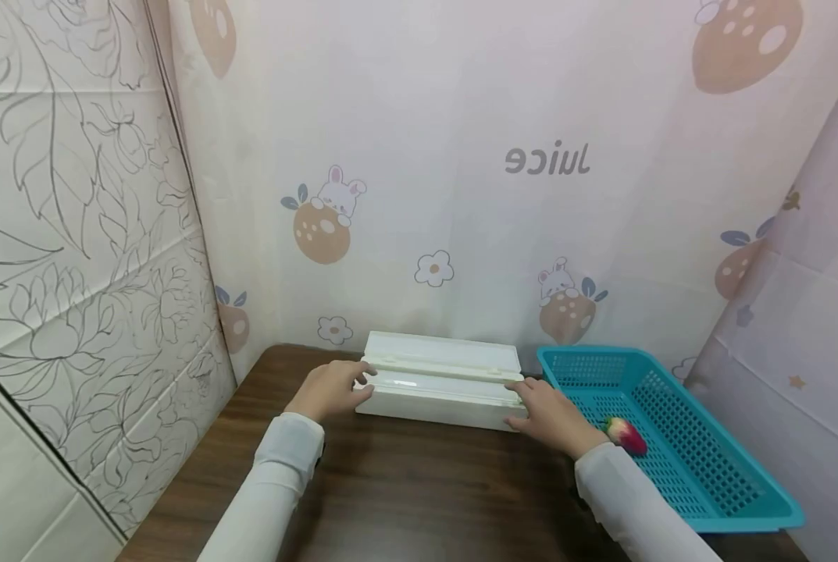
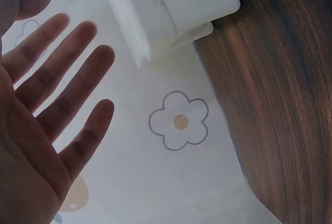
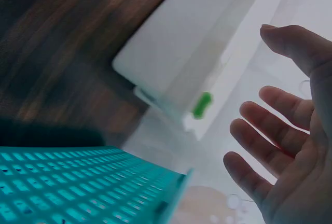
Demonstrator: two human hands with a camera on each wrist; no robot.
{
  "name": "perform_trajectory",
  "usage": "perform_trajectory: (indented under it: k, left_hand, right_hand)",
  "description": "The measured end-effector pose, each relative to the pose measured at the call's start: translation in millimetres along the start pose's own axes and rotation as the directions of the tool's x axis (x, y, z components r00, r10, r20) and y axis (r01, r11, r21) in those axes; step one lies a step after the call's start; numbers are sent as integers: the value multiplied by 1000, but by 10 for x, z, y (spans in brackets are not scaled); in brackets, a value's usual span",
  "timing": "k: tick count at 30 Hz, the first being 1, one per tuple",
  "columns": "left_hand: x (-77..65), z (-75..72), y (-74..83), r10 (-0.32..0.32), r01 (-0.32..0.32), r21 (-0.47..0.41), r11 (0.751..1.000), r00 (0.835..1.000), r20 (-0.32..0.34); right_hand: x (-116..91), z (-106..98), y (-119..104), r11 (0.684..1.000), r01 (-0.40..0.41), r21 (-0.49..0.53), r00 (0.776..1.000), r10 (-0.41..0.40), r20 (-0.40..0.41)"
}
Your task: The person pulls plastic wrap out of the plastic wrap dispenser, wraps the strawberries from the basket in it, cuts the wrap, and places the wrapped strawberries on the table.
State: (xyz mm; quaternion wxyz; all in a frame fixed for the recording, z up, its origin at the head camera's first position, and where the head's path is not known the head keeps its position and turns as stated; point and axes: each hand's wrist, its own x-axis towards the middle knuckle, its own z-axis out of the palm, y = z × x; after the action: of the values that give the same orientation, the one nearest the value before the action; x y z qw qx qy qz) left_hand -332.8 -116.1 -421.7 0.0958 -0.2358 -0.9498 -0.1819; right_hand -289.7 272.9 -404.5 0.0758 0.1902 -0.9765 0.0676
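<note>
A long white box [image 1: 433,407] lies crosswise at the back of the table, its white lid [image 1: 447,350] raised along the rear side. My left hand [image 1: 330,388] is at the box's left end, fingers spread and holding nothing. In the left wrist view those fingers [image 2: 78,86] stand apart from the white box's end [image 2: 181,6]. At the right end is my right hand [image 1: 550,412], also empty, with fingers loosely extended. The right wrist view shows a small bright green piece [image 3: 202,105] on the box's end near this hand.
To the right stands a teal perforated basket [image 1: 735,524], close beside my right forearm. A red and white fruit-like item with a green top [image 1: 628,437] lies inside it. Printed curtains [image 1: 433,195] hang right behind the brown wooden table [image 1: 419,492] and along both sides.
</note>
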Motion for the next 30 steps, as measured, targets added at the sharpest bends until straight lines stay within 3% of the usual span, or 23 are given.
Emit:
perform_trajectory:
  k: [9, 17, 30]
  left_hand:
    - [189, 98, -34, 8, -8, 0, 1000, 997, 75]
    - [295, 216, -40, 13, -12, -6, 1000, 991, 134]
    - [320, 319, 13, 4, -5, 2, 1000, 977, 214]
  right_hand:
    - [198, 149, 152, 996, -19, 85, 997, 12, 81]
    - [286, 232, 155, 989, -58, 138, 987, 36, 158]
    - [343, 345, 207, 995, -11, 97, 990, -2, 138]
